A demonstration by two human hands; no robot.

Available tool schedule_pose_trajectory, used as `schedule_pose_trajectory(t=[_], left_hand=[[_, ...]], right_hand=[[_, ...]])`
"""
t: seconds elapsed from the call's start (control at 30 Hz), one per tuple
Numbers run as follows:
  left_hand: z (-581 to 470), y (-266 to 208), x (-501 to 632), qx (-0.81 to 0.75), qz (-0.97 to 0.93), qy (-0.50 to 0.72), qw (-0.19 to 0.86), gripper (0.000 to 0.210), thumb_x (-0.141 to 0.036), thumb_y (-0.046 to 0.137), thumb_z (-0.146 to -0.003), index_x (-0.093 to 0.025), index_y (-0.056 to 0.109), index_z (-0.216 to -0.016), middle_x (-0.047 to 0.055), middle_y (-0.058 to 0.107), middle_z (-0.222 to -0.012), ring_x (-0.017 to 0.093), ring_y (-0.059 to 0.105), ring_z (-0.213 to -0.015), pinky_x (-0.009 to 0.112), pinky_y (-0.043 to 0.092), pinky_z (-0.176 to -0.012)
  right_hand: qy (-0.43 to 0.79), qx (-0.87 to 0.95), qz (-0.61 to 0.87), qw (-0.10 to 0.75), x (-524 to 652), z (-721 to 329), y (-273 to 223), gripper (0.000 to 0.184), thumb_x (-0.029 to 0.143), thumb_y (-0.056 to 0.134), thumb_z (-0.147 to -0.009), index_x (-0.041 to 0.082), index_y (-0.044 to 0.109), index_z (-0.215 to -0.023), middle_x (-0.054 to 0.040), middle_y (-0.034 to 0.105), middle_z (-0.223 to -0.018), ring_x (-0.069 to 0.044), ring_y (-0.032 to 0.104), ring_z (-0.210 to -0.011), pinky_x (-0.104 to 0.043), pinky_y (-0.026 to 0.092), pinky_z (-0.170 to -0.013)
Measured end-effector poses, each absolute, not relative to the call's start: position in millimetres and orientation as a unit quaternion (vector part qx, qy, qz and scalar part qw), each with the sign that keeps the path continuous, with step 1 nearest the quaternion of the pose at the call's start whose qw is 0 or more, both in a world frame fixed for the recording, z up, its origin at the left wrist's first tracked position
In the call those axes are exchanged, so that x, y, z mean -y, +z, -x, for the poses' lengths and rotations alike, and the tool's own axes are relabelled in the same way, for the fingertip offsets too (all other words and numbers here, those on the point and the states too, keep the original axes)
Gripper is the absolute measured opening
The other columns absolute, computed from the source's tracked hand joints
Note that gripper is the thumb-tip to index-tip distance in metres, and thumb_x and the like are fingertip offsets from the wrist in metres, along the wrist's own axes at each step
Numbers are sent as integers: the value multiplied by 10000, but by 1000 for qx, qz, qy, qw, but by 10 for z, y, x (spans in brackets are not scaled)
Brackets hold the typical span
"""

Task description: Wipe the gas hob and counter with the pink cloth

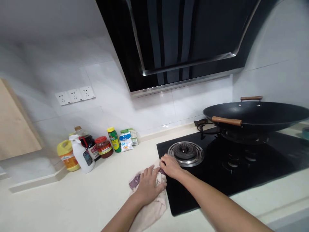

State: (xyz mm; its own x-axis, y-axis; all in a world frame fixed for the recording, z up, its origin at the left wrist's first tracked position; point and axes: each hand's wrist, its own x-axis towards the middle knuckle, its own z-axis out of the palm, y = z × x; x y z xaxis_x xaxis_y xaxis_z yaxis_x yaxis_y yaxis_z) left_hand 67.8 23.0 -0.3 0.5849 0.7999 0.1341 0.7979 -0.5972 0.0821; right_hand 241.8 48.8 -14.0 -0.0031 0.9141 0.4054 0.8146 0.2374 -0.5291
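Note:
A pale pink cloth (154, 211) with purple patches lies bunched on the counter, against the left edge of the black gas stove (190, 190). My left hand (149, 185) rests on top of it, fingers laid forward and thumb apart. Curled in at the stove's corner, my right hand (170, 166) has its fingers closed on the cloth's upper edge; the fingertips are partly hidden. Just beyond that hand is the left burner (185, 150) with its shiny metal ring.
A big black wok (256, 117) with wooden handles sits on the stove's right. Along the wall stand a white spray bottle (82, 156), a yellow jug (69, 158), a dark sauce bottle (90, 145), a red-lidded jar (104, 148) and seasoning packs (126, 141). A range hood (188, 38) hangs overhead.

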Motion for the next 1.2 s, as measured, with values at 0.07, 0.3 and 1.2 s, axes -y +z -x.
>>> schedule_pose_trajectory(t=[0.07, 0.3, 1.2], left_hand=[[-565, 63, -227, -432, -900, 50, 38, 702, -589, 512, -877, -263, 391, -1487, 136, 319, -1582, 349, 294, -1444, 562, 269, -1140], [-346, 231, -286, -394, -910, -13, 128, 869, -579, 622, -793, -379, 242, -1549, 62, 132, -1657, 379, 141, -1501, 607, 209, -1166], [84, 113, -860, -618, -778, 110, -45, 535, -535, 474, -865, -212, 560, -1283, 146, 532, -1223, 342, 510, -1170, 460, 410, -970]], right_hand=[[72, 706, 611, 352, -491, -2424, -148, 211, 249, 501, -940, 192, 655, -809, -25, 603, -925, -138, 548, -870, -255, 338, -749], [76, 714, 601, 351, -498, -2460, -184, 210, 248, 497, -942, 199, 652, -810, -18, 598, -906, -127, 551, -826, -245, 344, -733], [58, 731, 585, 347, -468, -2454, -239, 215, 208, 481, -928, 193, 605, -754, -15, 575, -866, -127, 541, -803, -247, 350, -716]])
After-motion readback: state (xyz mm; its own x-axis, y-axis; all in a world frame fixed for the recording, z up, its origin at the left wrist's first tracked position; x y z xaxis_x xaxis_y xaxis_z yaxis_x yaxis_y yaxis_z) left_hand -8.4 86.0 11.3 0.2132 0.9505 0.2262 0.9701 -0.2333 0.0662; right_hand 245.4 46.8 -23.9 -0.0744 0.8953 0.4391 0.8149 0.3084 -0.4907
